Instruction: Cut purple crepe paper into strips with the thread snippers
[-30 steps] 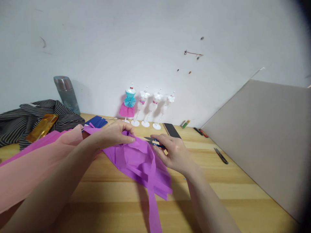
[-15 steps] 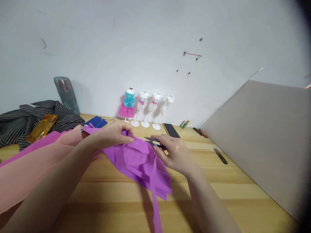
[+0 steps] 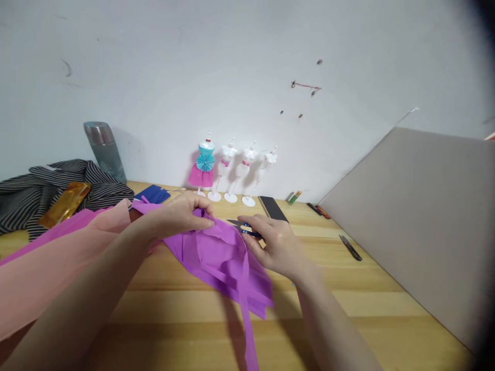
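Note:
My left hand pinches the upper edge of a purple sheet of crepe paper that lies crumpled on the wooden table. A narrow purple strip hangs from it toward the front edge. My right hand is closed on small thread snips with a blue grip, their blades pointing left at the paper's top edge, close to my left fingers.
Pink paper lies at the left, with blue paper behind. Several small mannequins stand at the wall, one in a pink and teal dress. A phone, a flask, striped cloth, another pair of snips and a grey board are around.
My right hand and the snips have shifted slightly left, toward the paper's edge and my left fingers. The left hand holds still.

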`<action>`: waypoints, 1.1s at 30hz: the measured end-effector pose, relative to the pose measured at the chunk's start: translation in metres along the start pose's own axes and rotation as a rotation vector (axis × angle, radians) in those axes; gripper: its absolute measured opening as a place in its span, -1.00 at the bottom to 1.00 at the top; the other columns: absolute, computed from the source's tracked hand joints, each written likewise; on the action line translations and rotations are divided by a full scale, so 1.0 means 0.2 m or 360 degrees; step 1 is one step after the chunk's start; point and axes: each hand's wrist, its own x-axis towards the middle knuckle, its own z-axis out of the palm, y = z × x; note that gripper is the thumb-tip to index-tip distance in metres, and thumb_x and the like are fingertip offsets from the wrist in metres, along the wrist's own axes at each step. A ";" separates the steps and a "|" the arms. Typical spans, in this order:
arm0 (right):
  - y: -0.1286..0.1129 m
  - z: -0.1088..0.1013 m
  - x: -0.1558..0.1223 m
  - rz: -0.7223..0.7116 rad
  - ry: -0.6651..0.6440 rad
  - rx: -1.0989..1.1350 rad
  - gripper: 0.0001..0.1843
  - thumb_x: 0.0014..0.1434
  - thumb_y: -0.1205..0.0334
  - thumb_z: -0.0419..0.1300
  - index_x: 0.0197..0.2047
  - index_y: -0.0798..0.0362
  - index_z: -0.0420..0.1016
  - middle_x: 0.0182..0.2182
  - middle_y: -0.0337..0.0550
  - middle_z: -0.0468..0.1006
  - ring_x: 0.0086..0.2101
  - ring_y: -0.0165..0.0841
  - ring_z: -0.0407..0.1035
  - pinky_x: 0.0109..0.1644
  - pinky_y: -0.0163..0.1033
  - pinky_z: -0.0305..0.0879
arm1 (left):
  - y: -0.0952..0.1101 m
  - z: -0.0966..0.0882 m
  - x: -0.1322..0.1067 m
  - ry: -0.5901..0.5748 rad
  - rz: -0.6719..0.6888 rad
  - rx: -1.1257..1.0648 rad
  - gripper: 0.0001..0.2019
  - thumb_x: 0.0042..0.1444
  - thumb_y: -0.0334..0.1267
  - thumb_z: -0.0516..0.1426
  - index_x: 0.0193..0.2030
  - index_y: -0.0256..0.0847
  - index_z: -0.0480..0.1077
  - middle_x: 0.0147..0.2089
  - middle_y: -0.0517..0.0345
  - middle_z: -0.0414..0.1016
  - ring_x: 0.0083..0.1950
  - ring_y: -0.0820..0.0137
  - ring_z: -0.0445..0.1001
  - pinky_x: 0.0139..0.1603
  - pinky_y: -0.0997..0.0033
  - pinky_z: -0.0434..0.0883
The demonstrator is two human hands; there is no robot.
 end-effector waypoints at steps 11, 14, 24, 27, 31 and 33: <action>0.00 0.00 0.00 0.0012 0.0053 -0.0011 -0.74 0.27 0.24 0.04 -0.02 0.10 0.42 -0.35 -0.06 0.57 -0.48 -0.38 0.38 -0.41 -0.28 0.29 | 0.02 0.00 -0.01 -0.0012 -0.0035 0.0052 -0.83 -0.08 -0.19 0.18 -0.38 -0.24 0.47 -0.34 0.14 0.50 -0.23 0.35 0.44 -0.17 0.38 0.36; 0.00 0.01 0.01 -0.0003 0.0072 -0.0033 -0.74 0.28 0.24 0.04 -0.03 0.12 0.41 -0.35 -0.05 0.57 -0.50 -0.39 0.37 -0.42 -0.28 0.29 | 0.02 0.00 0.00 -0.0039 0.0037 0.0084 -0.85 -0.07 -0.21 0.18 -0.40 -0.24 0.48 -0.33 0.12 0.52 -0.22 0.36 0.45 -0.16 0.38 0.36; -0.01 0.02 0.01 -0.0031 0.0063 -0.0006 -0.74 0.28 0.25 0.04 -0.02 0.15 0.41 -0.38 -0.06 0.55 -0.50 -0.39 0.35 -0.43 -0.28 0.25 | 0.03 0.00 0.00 -0.0056 0.0083 0.0117 -0.86 -0.05 -0.26 0.18 -0.37 -0.24 0.52 -0.30 0.09 0.55 -0.24 0.38 0.46 -0.22 0.43 0.38; -0.02 0.03 0.01 -0.0050 0.0059 -0.0004 -0.73 0.28 0.26 0.04 -0.02 0.17 0.41 -0.39 -0.05 0.53 -0.48 -0.37 0.36 -0.43 -0.28 0.26 | 0.02 0.01 0.00 -0.0057 0.0104 0.0152 -0.84 -0.06 -0.26 0.18 -0.35 -0.25 0.55 -0.30 0.08 0.55 -0.25 0.37 0.46 -0.28 0.45 0.38; -0.02 0.03 0.01 -0.0063 0.0076 -0.0003 -0.73 0.28 0.27 0.04 -0.01 0.18 0.41 -0.39 -0.05 0.53 -0.49 -0.38 0.36 -0.42 -0.29 0.27 | 0.02 0.01 0.00 -0.0080 0.0110 0.0155 -0.80 -0.05 -0.25 0.18 -0.30 -0.25 0.58 -0.31 0.07 0.56 -0.26 0.37 0.46 -0.30 0.46 0.37; -0.02 0.03 0.01 -0.0081 0.0113 0.0004 -0.73 0.28 0.28 0.05 0.00 0.17 0.40 -0.38 -0.06 0.53 -0.49 -0.38 0.35 -0.43 -0.29 0.27 | 0.01 0.02 0.00 -0.0087 0.0127 0.0146 -0.79 -0.05 -0.25 0.18 -0.29 -0.24 0.58 -0.32 0.08 0.55 -0.28 0.39 0.45 -0.31 0.48 0.37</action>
